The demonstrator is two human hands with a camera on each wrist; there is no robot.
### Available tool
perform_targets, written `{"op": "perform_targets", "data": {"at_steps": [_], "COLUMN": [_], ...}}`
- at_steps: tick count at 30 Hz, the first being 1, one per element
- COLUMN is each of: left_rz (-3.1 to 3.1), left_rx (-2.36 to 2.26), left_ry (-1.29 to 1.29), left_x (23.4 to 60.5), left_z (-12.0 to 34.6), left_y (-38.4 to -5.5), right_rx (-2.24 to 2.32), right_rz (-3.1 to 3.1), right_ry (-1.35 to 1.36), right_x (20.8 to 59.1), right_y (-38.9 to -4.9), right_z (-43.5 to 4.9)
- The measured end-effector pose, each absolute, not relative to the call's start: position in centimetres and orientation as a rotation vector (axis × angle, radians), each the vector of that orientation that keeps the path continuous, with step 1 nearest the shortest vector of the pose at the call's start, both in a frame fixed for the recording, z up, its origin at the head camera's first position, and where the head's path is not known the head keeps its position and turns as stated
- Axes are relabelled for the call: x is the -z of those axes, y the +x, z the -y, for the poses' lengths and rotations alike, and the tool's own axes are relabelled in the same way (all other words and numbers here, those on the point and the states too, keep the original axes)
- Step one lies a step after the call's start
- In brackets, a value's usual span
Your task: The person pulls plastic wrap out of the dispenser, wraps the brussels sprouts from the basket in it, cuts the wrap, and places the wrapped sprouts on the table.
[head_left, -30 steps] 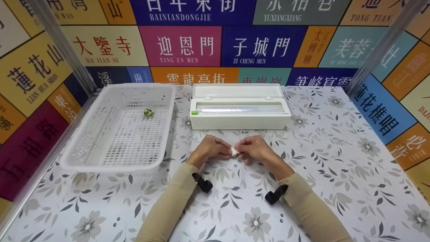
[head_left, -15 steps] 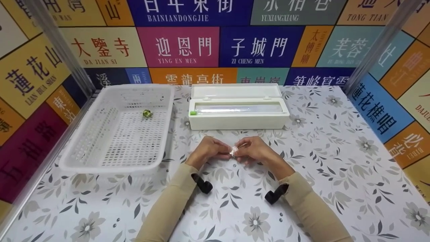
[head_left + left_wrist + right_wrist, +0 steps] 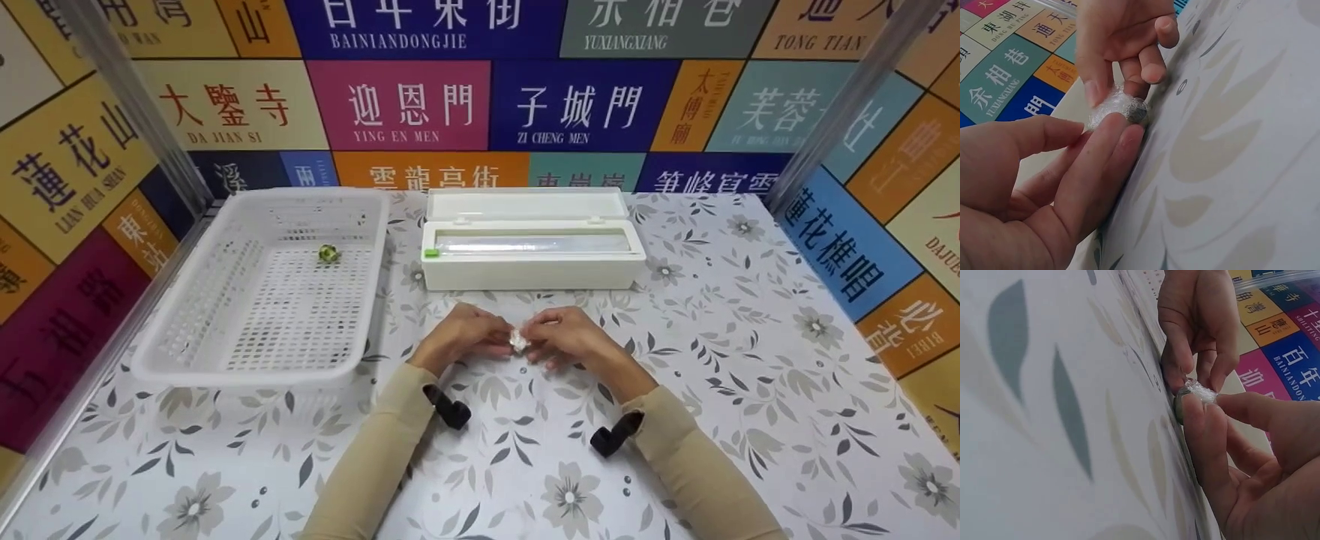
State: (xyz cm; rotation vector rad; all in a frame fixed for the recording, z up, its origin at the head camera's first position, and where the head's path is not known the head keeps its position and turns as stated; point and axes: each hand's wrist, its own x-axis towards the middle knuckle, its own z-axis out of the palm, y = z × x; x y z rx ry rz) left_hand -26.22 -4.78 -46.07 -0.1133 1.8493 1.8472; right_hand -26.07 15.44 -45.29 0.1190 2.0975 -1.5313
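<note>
Between my two hands, low over the patterned tabletop, is a small bundle (image 3: 518, 341) in crumpled clear plastic film. A dark green part shows through at one side of the film-wrapped bundle (image 3: 1199, 392) in both wrist views. My left hand (image 3: 471, 331) pinches it from the left with its fingertips. From the right, my right hand (image 3: 568, 336) holds the other side between thumb and fingers, its outer fingers loosely bent. Fingers cover much of the bundle. Just behind the hands stands a white cling film dispenser (image 3: 532, 274), lid raised, a green slider (image 3: 431, 253) at its left end.
A white perforated plastic basket (image 3: 251, 375) stands at the left, with a small green and yellowish lump (image 3: 328, 253) in it. The floral tabletop (image 3: 570, 450) extends around the hands. Printed panels (image 3: 397, 105) wall in the back and sides.
Both hands stay at the bundle and work its film with small finger movements. My left hand and the bundle have shifted slightly left. Basket and dispenser stay put.
</note>
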Motion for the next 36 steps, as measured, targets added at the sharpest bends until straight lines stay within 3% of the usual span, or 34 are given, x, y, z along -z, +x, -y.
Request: {"op": "perform_targets", "data": {"at_steps": [36], "left_rz": [-1.936], "left_rx": [-1.810], "left_ry": [-0.139], "left_x": [46.53], "left_z": [4.19], "left_y": [-25.93], "right_rx": [1.536], "right_rz": [-2.085], "right_ry": [0.156], "right_x": [45.47], "right_y": [-25.92], "right_z": [-15.87]}}
